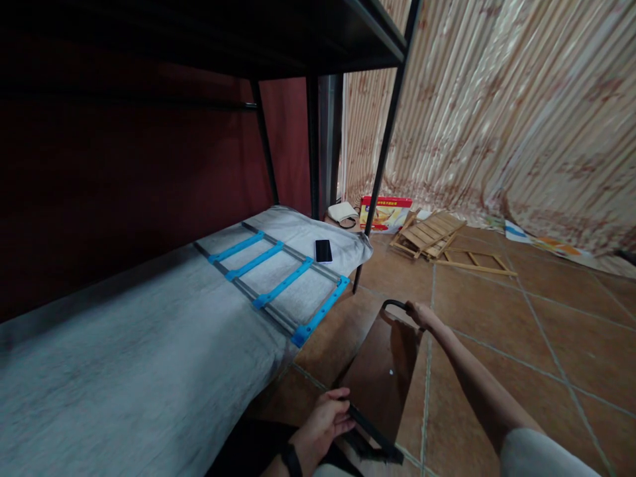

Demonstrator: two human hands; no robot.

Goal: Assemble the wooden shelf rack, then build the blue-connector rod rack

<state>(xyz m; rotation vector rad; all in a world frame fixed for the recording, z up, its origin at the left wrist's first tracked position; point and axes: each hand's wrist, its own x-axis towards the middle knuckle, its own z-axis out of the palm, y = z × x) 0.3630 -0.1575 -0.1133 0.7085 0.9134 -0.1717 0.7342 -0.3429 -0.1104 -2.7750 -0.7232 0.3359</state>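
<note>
A brown rectangular board with a black tubular frame (382,377) stretches between my two hands, low over the tiled floor. Its kind is not plain from here. At the far end my right hand (420,315) is closed round the curved black tube. My left hand (328,417), with a dark band on its wrist, grips the near left corner by the black bar; its fingers are bent. To the left, a blue-and-grey slatted frame (283,285) lies flat on the bed's grey cover (163,358). Beside that frame lies a dark-screened phone (322,251).
Black bunk-bed posts (385,146) and an upper deck (223,33) rise over the bed. Folded wooden slats (432,232), a red-and-yellow box (385,213) and a cream bag (342,213) sit on the floor near the patterned curtain (477,112).
</note>
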